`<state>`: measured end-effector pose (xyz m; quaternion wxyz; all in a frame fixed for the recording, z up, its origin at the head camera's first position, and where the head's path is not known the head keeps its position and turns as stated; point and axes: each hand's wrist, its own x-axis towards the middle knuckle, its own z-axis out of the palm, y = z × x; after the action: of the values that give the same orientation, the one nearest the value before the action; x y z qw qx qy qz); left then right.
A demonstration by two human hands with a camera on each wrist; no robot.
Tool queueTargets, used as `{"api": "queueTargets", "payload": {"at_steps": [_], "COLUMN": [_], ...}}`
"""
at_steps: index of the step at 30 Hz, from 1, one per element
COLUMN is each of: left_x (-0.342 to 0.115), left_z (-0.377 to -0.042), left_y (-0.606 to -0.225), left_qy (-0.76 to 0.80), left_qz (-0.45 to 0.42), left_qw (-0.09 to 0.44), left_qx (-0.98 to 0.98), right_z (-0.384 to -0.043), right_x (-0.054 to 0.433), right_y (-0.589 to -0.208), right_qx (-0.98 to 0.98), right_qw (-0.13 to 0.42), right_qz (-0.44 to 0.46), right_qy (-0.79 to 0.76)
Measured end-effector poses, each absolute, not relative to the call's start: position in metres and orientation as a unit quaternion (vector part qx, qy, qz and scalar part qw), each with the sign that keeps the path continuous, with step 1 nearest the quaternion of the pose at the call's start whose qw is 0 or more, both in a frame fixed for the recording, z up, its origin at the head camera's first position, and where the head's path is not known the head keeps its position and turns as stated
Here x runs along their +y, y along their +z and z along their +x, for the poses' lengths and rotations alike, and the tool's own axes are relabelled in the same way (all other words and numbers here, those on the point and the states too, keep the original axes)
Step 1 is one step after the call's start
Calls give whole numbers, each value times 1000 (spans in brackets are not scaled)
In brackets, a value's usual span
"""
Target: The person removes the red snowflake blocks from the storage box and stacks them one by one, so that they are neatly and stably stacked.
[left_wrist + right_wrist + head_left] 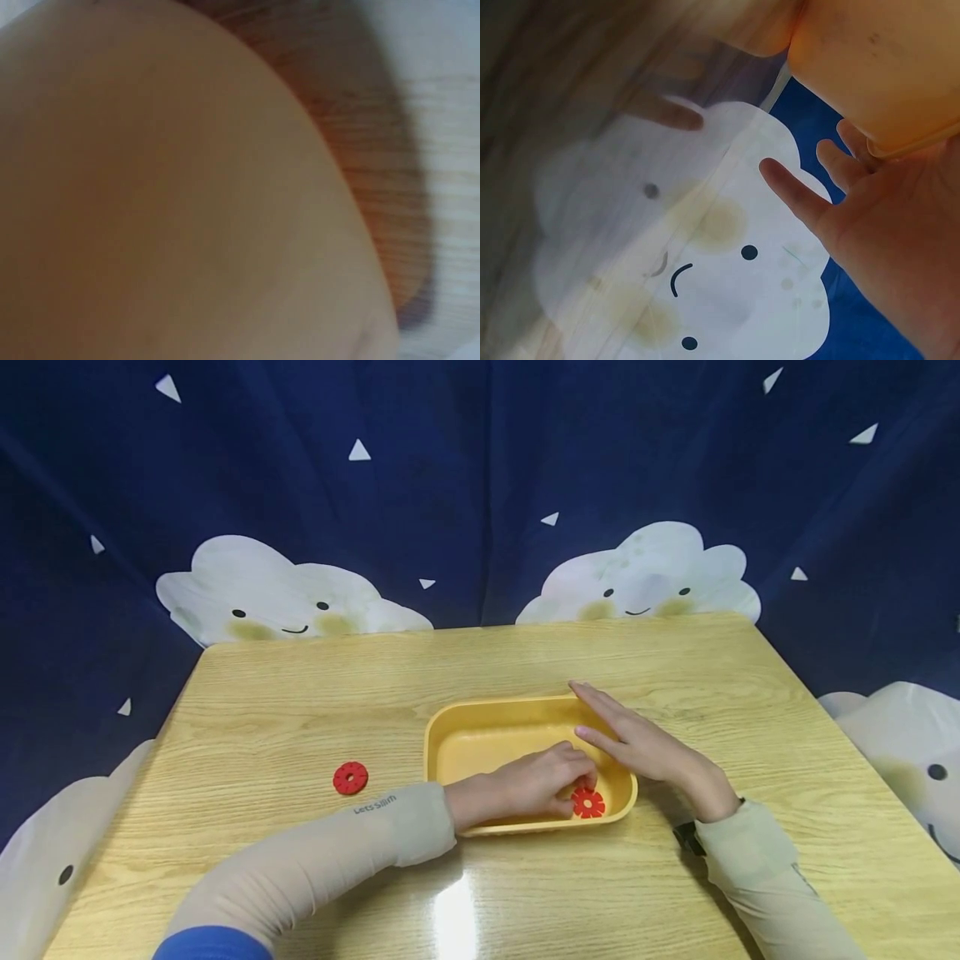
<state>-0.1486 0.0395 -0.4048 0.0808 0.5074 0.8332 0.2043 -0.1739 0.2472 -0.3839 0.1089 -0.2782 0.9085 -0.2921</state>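
In the head view a yellow tray (480,727) stands on the table. My left hand (536,777) reaches over its near wall, fingers curled down at a red notched disc (588,804) in the front right corner; fingertips and thumb are right at the disc's edge. My right hand (637,739) rests against the tray's right rim with fingers stretched out. In the right wrist view that hand (900,232) has spread fingers beside the tray wall (885,75). A blurred close-up of skin (187,195) fills most of the left wrist view, hiding the left fingers.
Another red disc (350,778) lies on the wooden table (315,710), left of the tray. Behind the table hangs a dark blue curtain (450,485) with white clouds (285,593) on it. Both forearms wear beige sleeves (330,852).
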Motion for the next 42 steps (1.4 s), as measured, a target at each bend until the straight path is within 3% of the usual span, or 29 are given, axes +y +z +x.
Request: {"api": "queueTargets", "payload": {"at_steps": [20, 28, 42], "left_x": [26, -3, -71], "left_z": [-151, -147, -132], "left_y": [-401, -390, -370], "left_qy": [272, 321, 346], "left_qz": [483, 459, 394], "left_qw": [54, 38, -36], "left_qx": [831, 828, 851], "right_z": [-174, -174, -175], "right_x": [246, 247, 248], "right_y": [-384, -383, -385], "right_qx": [908, 913, 914], "right_qw": [112, 112, 113], "right_qz": [-276, -269, -268], "right_qy": [-295, -287, -282]}}
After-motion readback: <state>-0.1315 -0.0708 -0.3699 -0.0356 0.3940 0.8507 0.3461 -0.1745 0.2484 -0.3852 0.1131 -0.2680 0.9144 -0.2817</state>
